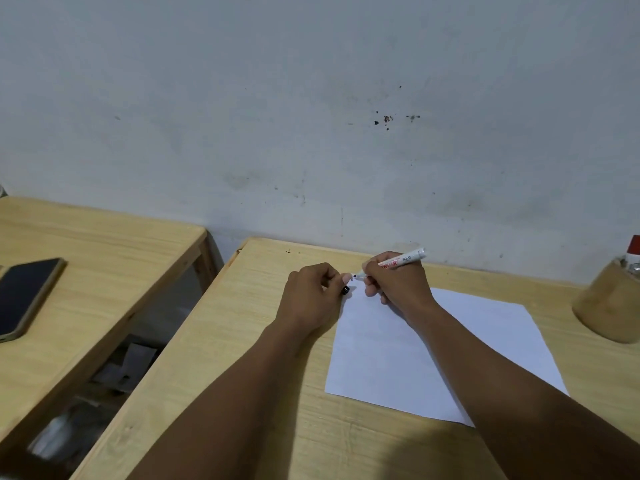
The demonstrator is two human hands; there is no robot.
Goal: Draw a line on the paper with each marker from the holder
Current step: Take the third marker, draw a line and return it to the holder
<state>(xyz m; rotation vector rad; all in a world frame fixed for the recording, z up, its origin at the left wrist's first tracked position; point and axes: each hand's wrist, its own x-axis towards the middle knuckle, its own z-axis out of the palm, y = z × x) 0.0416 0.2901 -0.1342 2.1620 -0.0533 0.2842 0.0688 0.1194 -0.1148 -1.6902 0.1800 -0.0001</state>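
A white sheet of paper lies on the wooden table. My right hand grips a white marker with red lettering, its dark tip down at the paper's far left corner beside a short dark mark. My left hand rests on the table just left of the paper, fingers curled around the marker's black cap. The round wooden holder stands at the right edge, with a red-capped marker sticking out of it.
A second wooden table stands to the left with a dark phone on it. A gap between the two tables shows clutter on the floor. A grey wall runs right behind both tables.
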